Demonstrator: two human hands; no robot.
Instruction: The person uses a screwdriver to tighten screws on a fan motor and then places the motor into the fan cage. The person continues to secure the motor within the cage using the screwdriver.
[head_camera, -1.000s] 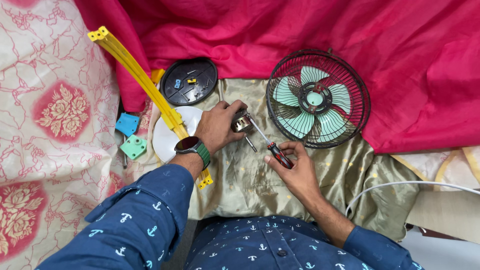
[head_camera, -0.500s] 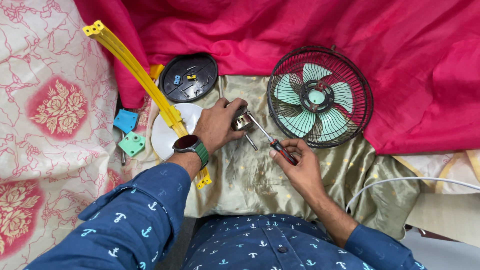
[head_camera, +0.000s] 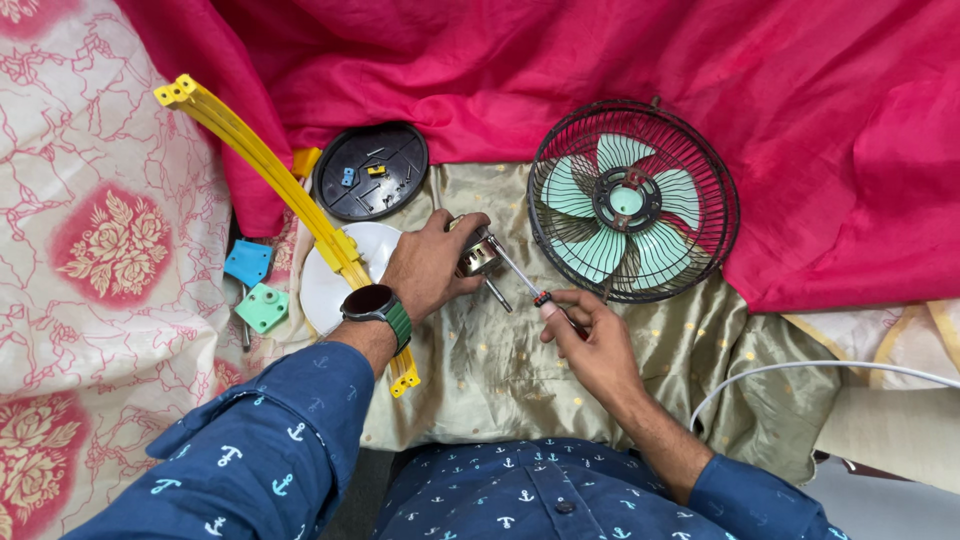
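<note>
Gripping a small round silver metal motor (head_camera: 478, 255) with my left hand (head_camera: 428, 265), I am keeping the fingers curled around its body, so this hand is closed on it. A thin steel shaft (head_camera: 497, 294) is sticking out of the motor toward me. My right hand (head_camera: 585, 335) is pinching a screwdriver with a red and black handle (head_camera: 543, 299) between thumb and fingertips; most of the handle is hidden inside the fingers. Its thin metal blade is pointing up and left, and the tip is touching the motor on its right side. The motor is held just above the olive-gold cloth with small dots (head_camera: 520, 370), between the two hands.

On the left wrist I am wearing a dark watch with a green strap (head_camera: 380, 306). Just beside that wrist a long curved yellow plastic bracket (head_camera: 290, 195) is lying across a white round plastic disc (head_camera: 325, 280). Behind them a black round plastic cover (head_camera: 373, 172) is holding a few small screws and clips. Near the disc, on the left, a blue plastic piece (head_camera: 247, 262) and a green plastic piece (head_camera: 264, 307) are lying on the floral cream cloth (head_camera: 100, 220). To the right of the motor a black wire fan guard with mint green blades (head_camera: 632, 200) is resting partly on the crimson cloth (head_camera: 600, 60). A white cable (head_camera: 800, 370) is running at the right edge.
</note>
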